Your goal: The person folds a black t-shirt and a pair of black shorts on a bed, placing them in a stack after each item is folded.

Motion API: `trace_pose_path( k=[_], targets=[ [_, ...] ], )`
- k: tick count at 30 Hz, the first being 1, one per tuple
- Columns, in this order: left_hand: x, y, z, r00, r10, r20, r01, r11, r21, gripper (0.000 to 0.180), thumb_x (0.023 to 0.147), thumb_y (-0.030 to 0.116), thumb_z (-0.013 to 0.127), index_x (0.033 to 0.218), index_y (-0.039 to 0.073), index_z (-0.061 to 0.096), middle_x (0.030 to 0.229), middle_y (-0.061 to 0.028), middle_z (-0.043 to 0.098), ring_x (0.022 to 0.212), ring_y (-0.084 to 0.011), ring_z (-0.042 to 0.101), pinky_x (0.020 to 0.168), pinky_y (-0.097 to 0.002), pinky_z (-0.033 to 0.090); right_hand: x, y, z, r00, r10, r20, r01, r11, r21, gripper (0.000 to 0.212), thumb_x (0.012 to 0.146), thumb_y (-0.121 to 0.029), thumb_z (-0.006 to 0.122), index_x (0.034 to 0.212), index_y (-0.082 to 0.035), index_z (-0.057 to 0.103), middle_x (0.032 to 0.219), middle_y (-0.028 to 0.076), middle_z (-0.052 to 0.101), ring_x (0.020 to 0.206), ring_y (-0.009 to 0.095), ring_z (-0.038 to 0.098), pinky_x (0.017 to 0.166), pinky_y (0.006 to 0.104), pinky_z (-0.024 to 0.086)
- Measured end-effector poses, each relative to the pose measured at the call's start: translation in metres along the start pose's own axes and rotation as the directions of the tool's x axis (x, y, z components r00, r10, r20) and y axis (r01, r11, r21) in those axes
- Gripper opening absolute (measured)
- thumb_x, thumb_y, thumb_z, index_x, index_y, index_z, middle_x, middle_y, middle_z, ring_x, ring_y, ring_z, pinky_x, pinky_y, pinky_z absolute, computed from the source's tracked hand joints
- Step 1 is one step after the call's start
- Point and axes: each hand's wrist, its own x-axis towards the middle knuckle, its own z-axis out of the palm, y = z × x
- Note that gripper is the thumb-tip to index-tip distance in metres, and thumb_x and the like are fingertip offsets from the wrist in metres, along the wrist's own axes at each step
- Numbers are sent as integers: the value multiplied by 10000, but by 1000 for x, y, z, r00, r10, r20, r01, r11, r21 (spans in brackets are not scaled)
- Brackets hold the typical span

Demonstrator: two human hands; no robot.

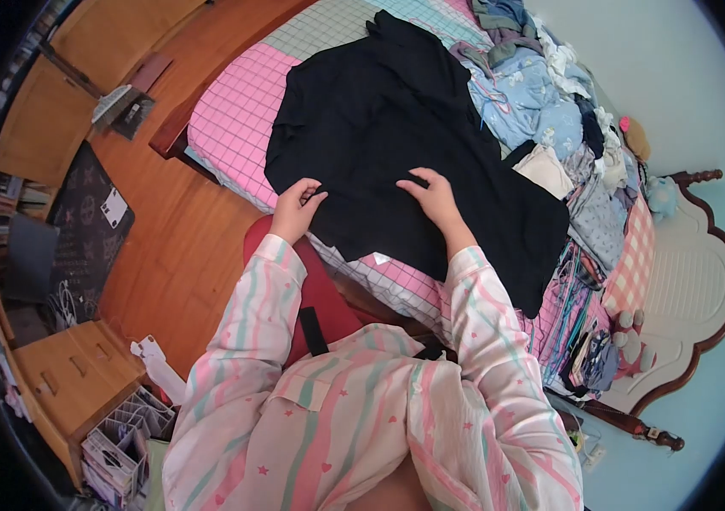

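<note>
A large black garment (pixel 371 128) lies spread over the bed, creased in places, its near edge by the mattress side. My left hand (pixel 292 211) is at the garment's near left edge, thumb and fingers curled on the black cloth. Farther right, my right hand (pixel 435 203) bends over the middle of the near part, with cloth between thumb and forefinger. A small white tag (pixel 382 258) shows at the near edge, between the two hands. How much cloth each hand grips is partly hidden.
The bed's checked sheet (pixel 230 111) shows pink at the left. Piled clothes (pixel 533 102) line the far right side, with hangers (pixel 554 298) and folded clothes nearer the headboard (pixel 686 281). A red chair (pixel 326 298) stands before me. Wooden drawers (pixel 77 366) are at the left.
</note>
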Motion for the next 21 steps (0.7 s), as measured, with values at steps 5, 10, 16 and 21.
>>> trace_pose_path(
  k=[5, 10, 16, 21],
  targets=[
    [2, -14, -4, 996, 74, 44, -72, 996, -50, 206, 946, 93, 716, 1134, 47, 644, 903, -54, 687, 850, -141, 647, 783, -263, 510, 2, 3, -2, 976, -25, -216, 43, 996, 79, 306, 843, -156, 827, 1039, 43, 703, 986, 87, 697, 918, 222, 667, 842, 299, 509],
    [3, 30, -15, 973, -63, 221, -43, 896, 443, 357, 932, 345, 731, 1202, 121, 664, 1014, -192, 740, 956, -331, 718, 789, -352, 544, -12, 61, 9, 972, 103, -210, -130, 984, -120, 325, 850, -230, 818, 1106, -47, 737, 994, 135, 695, 945, 302, 683, 836, 365, 534],
    [5, 36, -5, 985, 79, 155, -148, 852, 503, 381, 897, 323, 772, 1173, 81, 672, 839, -128, 648, 844, -304, 632, 754, -377, 516, -16, 33, 12, 900, -71, -430, -72, 949, -307, 378, 877, -239, 791, 1199, -74, 680, 1081, 147, 664, 1049, 353, 630, 933, 421, 498],
    [-2, 35, 11, 1000, 7, -19, 9, 722, 692, 417, 880, 398, 769, 1117, 58, 726, 891, -144, 697, 932, -333, 647, 806, -411, 532, -67, -9, -2, 878, -369, -305, 254, 899, -357, 310, 853, -200, 787, 1098, -54, 667, 1123, 144, 643, 1073, 364, 593, 963, 458, 465]
  ],
)
